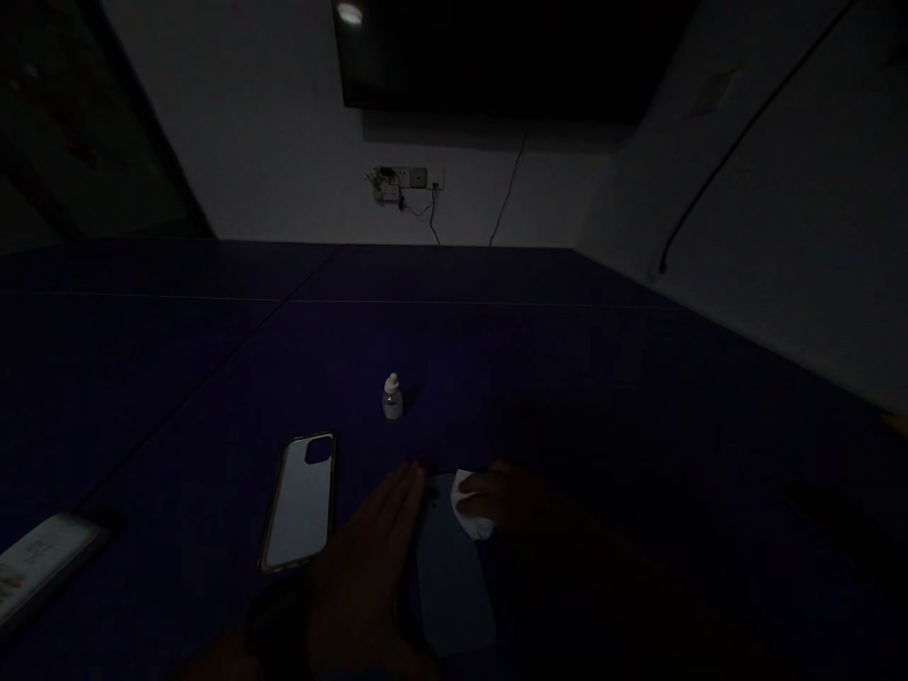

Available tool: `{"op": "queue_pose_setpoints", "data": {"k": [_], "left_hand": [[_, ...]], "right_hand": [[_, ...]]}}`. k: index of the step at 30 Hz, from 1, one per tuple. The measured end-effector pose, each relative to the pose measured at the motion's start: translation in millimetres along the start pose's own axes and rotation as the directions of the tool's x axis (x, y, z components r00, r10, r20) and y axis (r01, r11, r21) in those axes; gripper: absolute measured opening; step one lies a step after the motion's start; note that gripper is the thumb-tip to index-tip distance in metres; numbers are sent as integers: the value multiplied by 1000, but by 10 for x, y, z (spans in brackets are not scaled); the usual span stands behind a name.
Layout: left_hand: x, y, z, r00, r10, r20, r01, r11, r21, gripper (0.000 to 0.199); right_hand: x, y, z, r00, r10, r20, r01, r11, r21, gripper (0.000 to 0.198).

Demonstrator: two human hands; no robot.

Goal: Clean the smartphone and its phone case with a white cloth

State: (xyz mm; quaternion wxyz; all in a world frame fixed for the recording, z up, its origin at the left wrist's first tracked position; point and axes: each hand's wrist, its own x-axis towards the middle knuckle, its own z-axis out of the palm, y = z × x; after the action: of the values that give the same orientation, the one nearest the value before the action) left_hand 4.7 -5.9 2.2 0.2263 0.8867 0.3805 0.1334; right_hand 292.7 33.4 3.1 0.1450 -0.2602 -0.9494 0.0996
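A phone [452, 586] lies on the dark table, its camera lenses at the far left corner, so its back seems to face up. My left hand [375, 549] rests along the phone's left edge with fingers stretched out and side by side. On the phone's upper right part, my right hand [507, 497] presses a crumpled white tissue [470, 506] with its fingers closed on it. Left of my left hand lies a phone case [302, 501] with a dark rim and a camera cutout. A small dropper bottle [392, 399] stands upright beyond my hands.
At the far left lies a white box [46, 563] with print on it. The dark blue table [454, 350] reaches back to a wall with sockets [411, 180] and hanging cables. Above is a large dark screen [511, 57]. The room is dim.
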Motion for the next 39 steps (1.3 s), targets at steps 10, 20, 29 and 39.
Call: {"op": "queue_pose_setpoints", "data": {"k": [10, 20, 29, 39], "left_hand": [[-22, -107, 56, 999, 42, 13, -41, 995, -88, 149], [-5, -94, 60, 999, 43, 7, -42, 998, -37, 151], [3, -66, 8, 997, 68, -22, -69, 997, -42, 153], [1, -79, 9, 998, 58, 12, -57, 996, -67, 149]], "right_hand": [[58, -97, 20, 993, 74, 87, -58, 983, -176, 64], [122, -106, -2, 992, 33, 120, -14, 988, -152, 57], [147, -107, -46, 989, 60, 137, -37, 986, -164, 51], [107, -98, -19, 1000, -10, 3, 10, 995, -103, 50]]}}
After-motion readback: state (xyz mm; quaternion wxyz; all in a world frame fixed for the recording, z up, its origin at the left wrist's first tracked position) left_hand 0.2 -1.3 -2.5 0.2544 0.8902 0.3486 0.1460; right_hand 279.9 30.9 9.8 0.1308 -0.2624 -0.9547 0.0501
